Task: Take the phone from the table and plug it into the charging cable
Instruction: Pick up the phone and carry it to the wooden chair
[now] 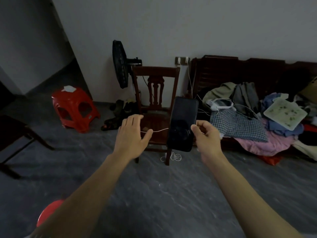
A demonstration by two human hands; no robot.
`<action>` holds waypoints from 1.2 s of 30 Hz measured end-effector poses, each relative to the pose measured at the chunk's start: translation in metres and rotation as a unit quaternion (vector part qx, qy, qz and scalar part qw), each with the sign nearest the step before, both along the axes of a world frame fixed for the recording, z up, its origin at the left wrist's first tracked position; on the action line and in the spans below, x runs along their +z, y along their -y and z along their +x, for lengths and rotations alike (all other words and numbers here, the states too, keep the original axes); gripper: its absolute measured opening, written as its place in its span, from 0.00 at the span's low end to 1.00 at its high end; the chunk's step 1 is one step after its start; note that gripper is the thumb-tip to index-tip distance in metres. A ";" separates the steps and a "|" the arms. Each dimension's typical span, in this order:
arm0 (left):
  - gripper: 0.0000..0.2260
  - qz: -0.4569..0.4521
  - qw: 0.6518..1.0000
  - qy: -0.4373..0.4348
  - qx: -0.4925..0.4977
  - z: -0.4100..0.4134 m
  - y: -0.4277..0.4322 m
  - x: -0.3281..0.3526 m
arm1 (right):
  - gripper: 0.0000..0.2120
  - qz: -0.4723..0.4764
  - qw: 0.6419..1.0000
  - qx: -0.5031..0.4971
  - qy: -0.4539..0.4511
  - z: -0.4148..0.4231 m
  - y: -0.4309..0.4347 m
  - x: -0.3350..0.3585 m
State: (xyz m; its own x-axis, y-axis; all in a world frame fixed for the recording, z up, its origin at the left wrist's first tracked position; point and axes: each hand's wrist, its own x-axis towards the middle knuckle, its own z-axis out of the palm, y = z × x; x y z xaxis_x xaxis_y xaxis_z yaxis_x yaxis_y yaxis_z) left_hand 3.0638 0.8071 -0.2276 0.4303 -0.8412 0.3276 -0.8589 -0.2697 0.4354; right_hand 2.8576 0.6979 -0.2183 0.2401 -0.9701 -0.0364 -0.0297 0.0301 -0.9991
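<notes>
My right hand (pixel 207 136) grips a black phone (pixel 181 124) by its right edge, upright, with the dark screen facing me. A thin white charging cable (pixel 160 130) stretches from behind the phone leftward to my left hand (pixel 132 140). It runs through the crook of my left thumb while the fingers stay extended. Both hands hover over the seat of a dark wooden chair (pixel 156 73). More white cable lies coiled (pixel 173 157) on the floor under the chair. The cable's plug is hidden.
A wall socket (pixel 181 60) with white leads sits behind the chair. A black fan (pixel 120 64) and a red plastic stool (pixel 73 109) stand to the left. A heap of clothes (pixel 240 124) lies on the right, and a dark table (pixel 15 127) stands at the far left.
</notes>
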 end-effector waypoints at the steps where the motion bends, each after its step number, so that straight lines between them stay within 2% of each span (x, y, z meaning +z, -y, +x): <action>1: 0.26 -0.001 1.000 -0.005 0.000 0.013 0.013 0.001 | 0.05 -0.002 1.000 0.001 -0.002 0.012 0.012 0.002; 11: 0.25 0.003 0.998 -0.046 -0.038 0.156 0.148 -0.027 | 0.06 -0.011 0.999 -0.030 -0.041 0.153 0.127 -0.018; 19: 0.25 0.045 0.995 -0.024 -0.090 0.275 0.245 -0.036 | 0.04 -0.010 0.994 -0.073 -0.074 0.240 0.205 -0.025; 31: 0.26 0.104 0.992 -0.027 -0.064 0.333 0.345 -0.066 | 0.04 0.018 0.994 -0.044 -0.102 0.303 0.335 -0.071; 36: 0.25 0.112 0.992 0.014 -0.063 0.363 0.380 -0.075 | 0.07 0.025 0.993 -0.023 -0.117 0.319 0.385 -0.096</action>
